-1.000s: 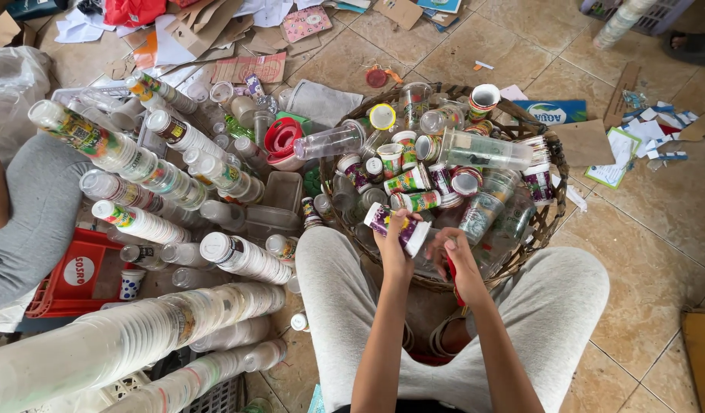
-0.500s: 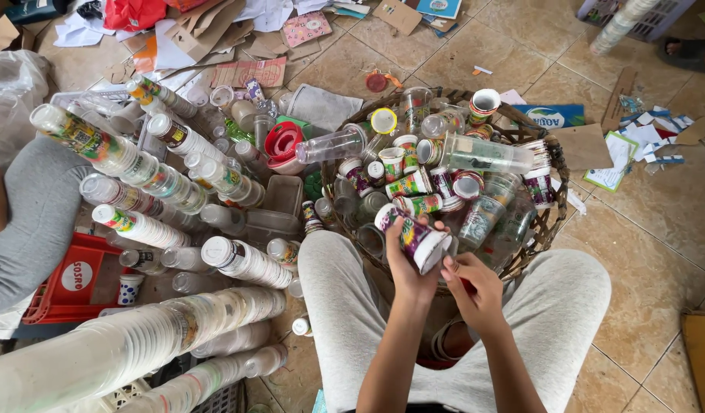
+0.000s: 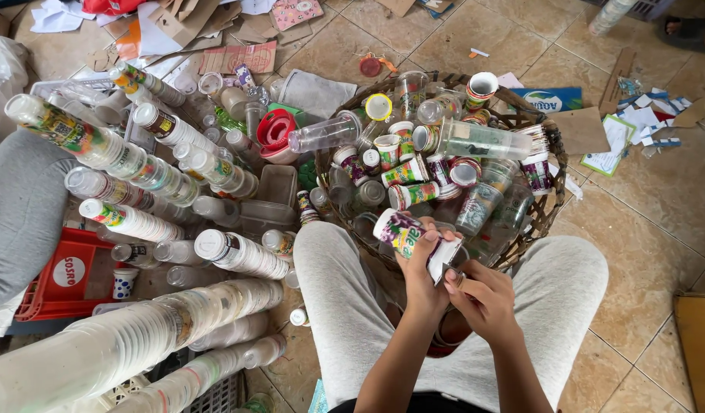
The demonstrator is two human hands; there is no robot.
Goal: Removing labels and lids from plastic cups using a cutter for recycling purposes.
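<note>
My left hand (image 3: 420, 269) grips a small plastic cup with a purple printed label (image 3: 401, 229), held sideways just in front of a woven basket (image 3: 550, 206). My right hand (image 3: 481, 297) pinches the cup's white foil lid (image 3: 443, 260) at its open end. The basket is full of clear and printed plastic cups and bottles (image 3: 475, 139). I sit on the tiled floor in grey trousers (image 3: 345, 306) with the basket between my knees.
Long stacks of nested plastic cups (image 3: 131, 344) lie to my left, over a red crate (image 3: 62, 275). A person in grey (image 3: 20, 206) sits at the far left. Torn cardboard and paper scraps (image 3: 230, 57) litter the tiles (image 3: 658, 229) behind and to the right.
My left hand lifted the purple-labelled cup out of the basket and drew it toward me. My right hand came in and took hold of the lid.
</note>
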